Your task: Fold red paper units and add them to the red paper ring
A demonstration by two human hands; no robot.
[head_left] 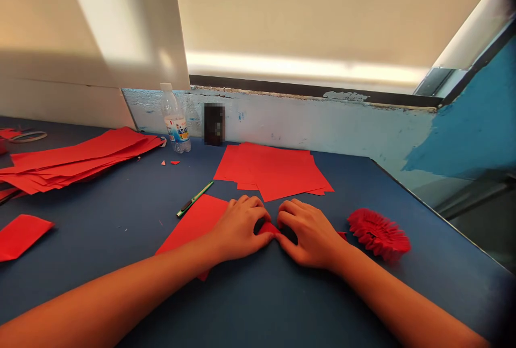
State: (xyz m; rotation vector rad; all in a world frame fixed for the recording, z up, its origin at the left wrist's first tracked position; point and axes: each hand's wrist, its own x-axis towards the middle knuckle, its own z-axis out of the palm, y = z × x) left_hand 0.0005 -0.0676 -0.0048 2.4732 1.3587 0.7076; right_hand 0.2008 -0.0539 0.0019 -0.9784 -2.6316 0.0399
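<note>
Both hands meet near the front edge of the dark blue worktop (121, 251), the left hand (239, 229) and the right hand (310, 232) curled narrowly inward with their fingertips almost touching. Between them, a small folded strip of red paper (268, 227) is pinched and pressed down, with most of it hidden beneath the fingers. Its visible part runs roughly sideways from one hand to the other, sloping slightly toward the person, and neither hand looks clearly nearer to it. Under the left hand lies a flat sheet of red paper (193, 224), and just past its far edge rests a slim green craft knife (194, 199). To the right of the right hand sits a pleated, round red paper fan (379, 235) with a ragged, fringed rim. Farther off, a loose pile of square red paper sheets (270, 170) lies ahead of the hands, a longer stack of red paper strips (76, 157) spreads to the left, and a clear plastic water bottle (175, 122) stands against the pale, chipped wall (302, 122).
</note>
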